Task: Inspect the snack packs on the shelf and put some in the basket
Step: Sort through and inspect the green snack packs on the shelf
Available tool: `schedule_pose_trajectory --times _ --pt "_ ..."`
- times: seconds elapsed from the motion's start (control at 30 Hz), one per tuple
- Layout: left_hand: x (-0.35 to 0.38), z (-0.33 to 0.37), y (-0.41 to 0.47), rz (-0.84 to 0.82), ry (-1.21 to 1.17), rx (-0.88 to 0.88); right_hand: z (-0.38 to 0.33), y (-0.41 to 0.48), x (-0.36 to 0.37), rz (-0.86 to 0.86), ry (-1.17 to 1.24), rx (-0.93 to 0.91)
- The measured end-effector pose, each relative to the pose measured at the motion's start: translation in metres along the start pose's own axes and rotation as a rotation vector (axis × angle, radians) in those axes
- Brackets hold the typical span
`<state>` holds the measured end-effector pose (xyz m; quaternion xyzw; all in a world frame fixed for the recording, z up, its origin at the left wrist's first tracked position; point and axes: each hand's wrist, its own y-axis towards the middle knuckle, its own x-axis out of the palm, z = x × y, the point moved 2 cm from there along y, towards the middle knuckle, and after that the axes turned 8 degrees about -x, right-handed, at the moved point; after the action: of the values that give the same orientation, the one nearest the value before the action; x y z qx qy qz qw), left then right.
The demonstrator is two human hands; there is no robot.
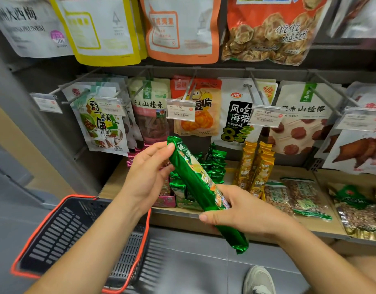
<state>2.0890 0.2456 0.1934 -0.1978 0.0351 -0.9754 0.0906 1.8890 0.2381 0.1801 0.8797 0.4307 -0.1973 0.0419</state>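
A long green snack pack (195, 179) is held slanted in front of the shelf. My right hand (244, 211) grips its lower half, thumb across the front. My left hand (149, 172) holds its upper end, fingertips on the top edge and thumb against its side. More green packs (214, 166) and yellow packs (255, 166) stand on the wooden shelf (288, 168) behind. A black basket with a red rim (62, 234) hangs below my left forearm, its inside partly hidden by the arm.
Several snack bags hang on pegs above with price tags (180, 112). Bags of nuts (299, 196) lie on the shelf at the right. A pink box (166, 199) stands behind my left hand. A shoe (259, 281) stands on the grey floor.
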Motion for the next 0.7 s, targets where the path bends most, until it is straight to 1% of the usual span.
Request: schedule_pose_trajectory --times 0.07,0.13,0.2,0.23,0.3,0.33,0.37,0.43,0.53,0.6,0.7 --pt "-0.002 0.002 0.002 0.043 0.095 0.012 0.001 0.001 0.0 0.153 -0.176 -0.019" --pt "-0.004 0.004 0.003 0.046 0.116 -0.024 0.001 -0.001 0.001 0.275 -0.366 -0.021" --pt "-0.007 0.009 0.004 0.022 0.116 -0.076 0.002 -0.004 0.002 0.316 -0.591 -0.012" --pt "-0.009 0.01 0.005 0.035 0.184 -0.074 0.003 -0.005 0.003 0.319 -0.7 -0.014" --pt "-0.013 0.01 0.006 0.117 0.432 0.011 0.002 -0.006 0.005 0.321 -0.818 -0.038" --pt "-0.015 0.009 0.007 0.174 0.522 0.057 0.001 -0.007 0.005 0.322 -0.832 -0.055" --pt "-0.017 0.008 0.008 0.231 0.555 0.081 0.0 -0.007 0.005 0.327 -0.832 -0.077" --pt "-0.025 0.006 0.011 0.331 0.534 0.076 -0.004 -0.008 0.002 0.351 -0.815 -0.119" --pt "-0.044 0.008 0.018 0.492 0.439 0.032 -0.007 -0.011 -0.009 0.402 -0.75 -0.164" --pt "-0.053 0.008 0.021 0.537 0.392 0.014 -0.008 -0.013 -0.014 0.449 -0.692 -0.165" --pt "-0.059 0.003 0.026 0.558 0.358 -0.005 -0.009 -0.014 -0.015 0.532 -0.641 -0.168"
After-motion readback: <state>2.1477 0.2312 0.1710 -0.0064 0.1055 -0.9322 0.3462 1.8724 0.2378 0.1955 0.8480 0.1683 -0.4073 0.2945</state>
